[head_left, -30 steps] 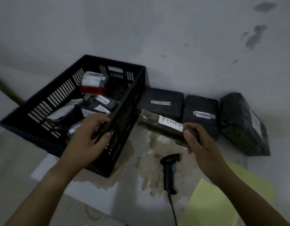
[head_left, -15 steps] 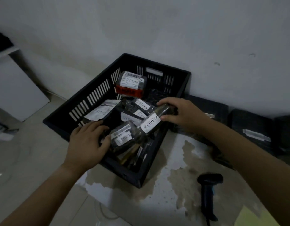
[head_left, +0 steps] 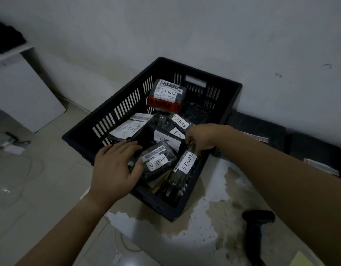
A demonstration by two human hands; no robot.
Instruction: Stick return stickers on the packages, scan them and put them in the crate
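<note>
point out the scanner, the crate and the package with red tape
scanner [head_left: 258, 216]: head view, on its dark head, lower right
crate [head_left: 160, 205]: head view, on the outer face of its near wall
red-taped package [head_left: 167, 92]: head view, on its white return sticker

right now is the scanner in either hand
No: the scanner lies on the floor outside the crate; the left hand rests on packages and the right hand grips a stickered package.
</note>
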